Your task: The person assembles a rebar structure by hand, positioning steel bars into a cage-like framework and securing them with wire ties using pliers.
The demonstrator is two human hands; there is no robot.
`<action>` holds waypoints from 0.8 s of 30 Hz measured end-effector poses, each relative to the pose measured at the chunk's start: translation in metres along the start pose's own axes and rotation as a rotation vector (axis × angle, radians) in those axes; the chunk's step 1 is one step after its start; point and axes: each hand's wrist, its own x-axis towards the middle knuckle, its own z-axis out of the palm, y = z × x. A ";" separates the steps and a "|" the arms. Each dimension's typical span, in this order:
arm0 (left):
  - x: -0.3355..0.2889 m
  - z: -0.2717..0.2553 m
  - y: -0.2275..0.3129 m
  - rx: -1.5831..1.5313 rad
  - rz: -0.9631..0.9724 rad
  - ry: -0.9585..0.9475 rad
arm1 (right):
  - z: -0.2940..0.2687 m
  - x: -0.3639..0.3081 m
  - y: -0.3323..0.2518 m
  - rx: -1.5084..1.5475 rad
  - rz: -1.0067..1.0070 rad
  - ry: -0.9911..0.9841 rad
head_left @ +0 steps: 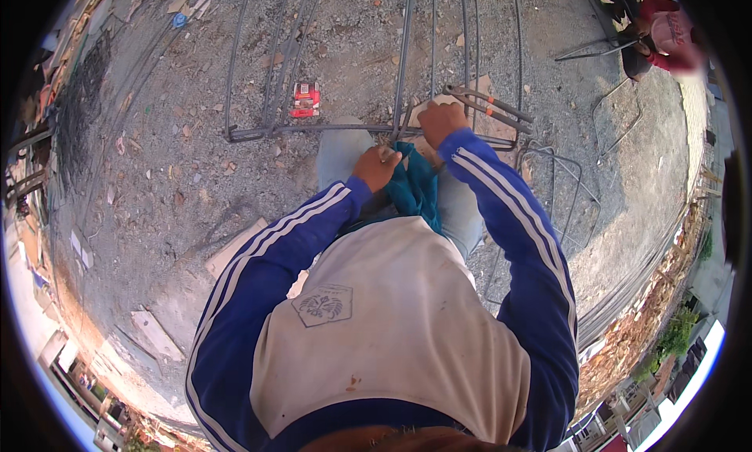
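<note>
My left hand point(377, 168) is closed in a pinch beside the teal cloth point(413, 182) that hangs between my knees. What its fingers hold is hidden or too small to name. Higher and to the right, my right hand point(443, 121) makes a fist close to a crosswise steel bar point(333, 128); its contents are out of sight too. Pincers point(489, 103) with orange on their dark handles lie just beyond the right hand, across the bars. Long steel rods point(403, 56) run away from me over the gravel and meet the crosswise bar.
Bent wire frames point(576, 187) lie to the right of my right forearm. A red and white packet point(305, 99) rests among the rods. Another person point(666, 33) works at the upper right near a rod. Boards point(157, 334) and rubble lie at the left.
</note>
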 end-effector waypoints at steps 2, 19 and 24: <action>-0.003 -0.009 0.007 0.068 -0.099 0.097 | 0.002 0.003 -0.004 -0.002 0.019 -0.057; 0.115 -0.013 0.073 -0.610 -0.250 -0.020 | 0.018 -0.005 0.005 0.101 0.149 -0.064; 0.124 0.001 0.051 -0.330 -0.131 0.248 | 0.020 -0.013 0.003 0.195 0.188 -0.052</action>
